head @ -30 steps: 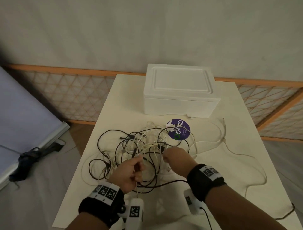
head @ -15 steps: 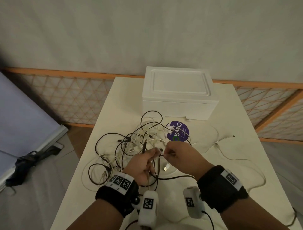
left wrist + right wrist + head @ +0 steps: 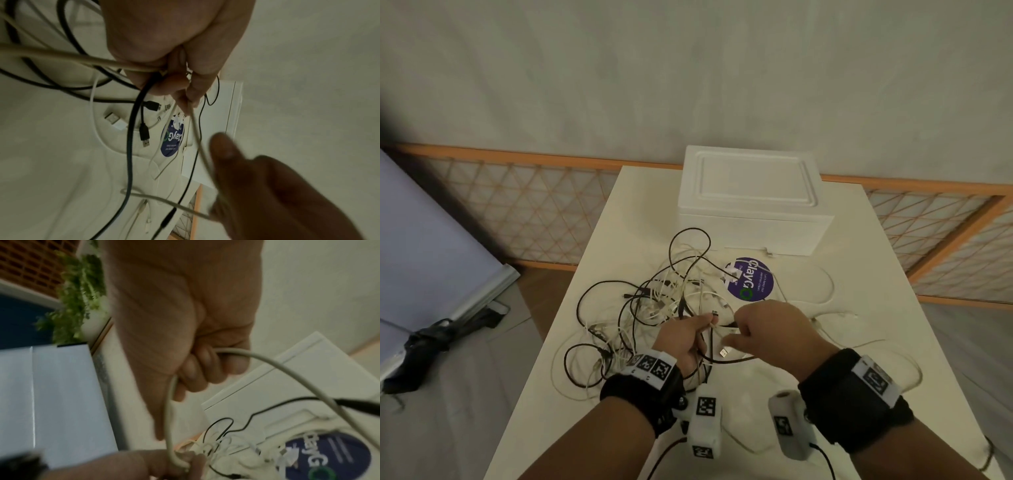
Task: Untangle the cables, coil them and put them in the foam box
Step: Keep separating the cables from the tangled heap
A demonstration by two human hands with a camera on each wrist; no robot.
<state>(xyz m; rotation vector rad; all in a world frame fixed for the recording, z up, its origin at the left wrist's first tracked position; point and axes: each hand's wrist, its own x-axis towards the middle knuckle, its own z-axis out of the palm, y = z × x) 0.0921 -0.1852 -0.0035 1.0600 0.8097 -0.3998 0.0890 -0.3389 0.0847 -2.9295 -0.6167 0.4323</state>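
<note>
A tangle of black and white cables (image 3: 650, 301) lies in the middle of the white table (image 3: 893, 308). Behind it stands the white foam box (image 3: 750, 205) with its lid on. My left hand (image 3: 707, 322) pinches a pale cable (image 3: 61, 56) and a black cable (image 3: 131, 129) above the tangle. My right hand (image 3: 738, 334) is just to its right, fingers curled round a white cable (image 3: 287, 369). That cable runs in a short loop down to the left hand (image 3: 156, 464). The two hands are nearly touching.
A round purple sticker (image 3: 750, 279) lies on the table before the box. A white USB plug (image 3: 724, 352) hangs under the hands. More white cable trails over the table's right side (image 3: 825, 298). A lattice fence (image 3: 534, 212) stands behind, and a black object (image 3: 428, 342) lies on the floor at left.
The hands have come together and lifted slightly. The white cable on the right has been drawn in toward them, and a black loop now stands up near the box.
</note>
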